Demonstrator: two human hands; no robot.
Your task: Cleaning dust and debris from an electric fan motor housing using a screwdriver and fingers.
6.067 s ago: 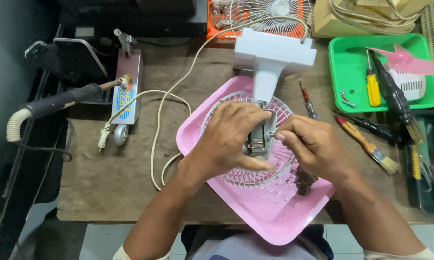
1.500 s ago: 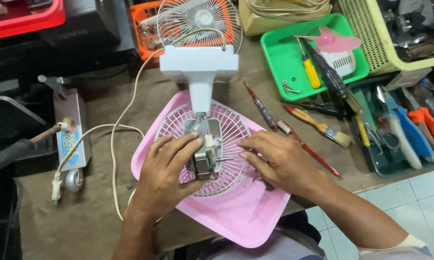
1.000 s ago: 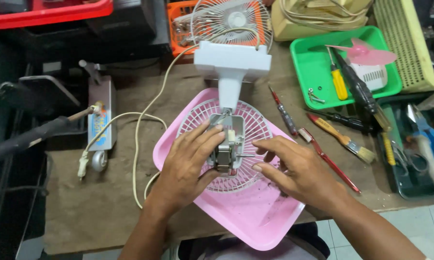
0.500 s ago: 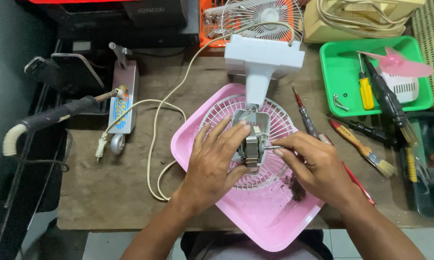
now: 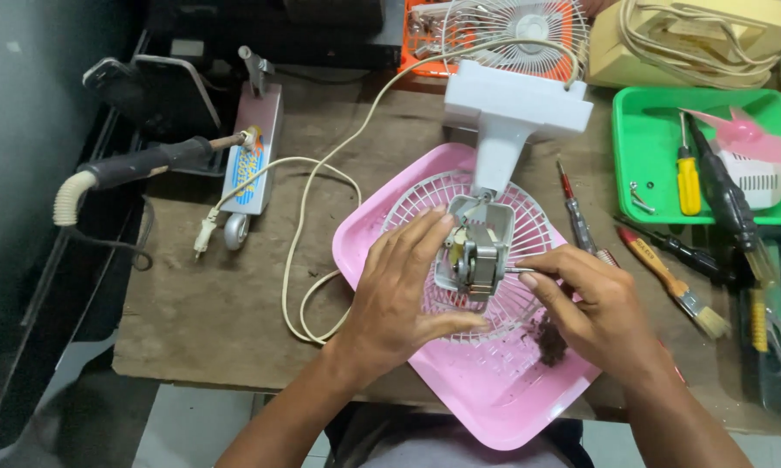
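Note:
A small fan lies taken apart on a pink tray (image 5: 494,407). Its white base (image 5: 516,108) points away from me and its white wire grille (image 5: 529,260) lies flat in the tray. The bare metal motor (image 5: 477,256) stands on the grille. My left hand (image 5: 403,299) cups the motor from the left, thumb under it and fingers against its side. My right hand (image 5: 594,308) pinches a thin metal tool (image 5: 516,270) whose tip touches the motor's right side. A clump of dark dirt (image 5: 551,342) lies on the tray below my right hand.
A cream power cord (image 5: 308,234) loops over the wooden table. A soldering iron (image 5: 148,160) rests at left. Screwdrivers (image 5: 577,217) and a brush (image 5: 676,286) lie right of the tray. A green tray (image 5: 646,130) holds a yellow screwdriver and pink fan blade. Another fan (image 5: 520,26) stands behind.
The view has shifted about while both hands stayed on the motor. My right hand now holds the thin tool against the motor's right side.

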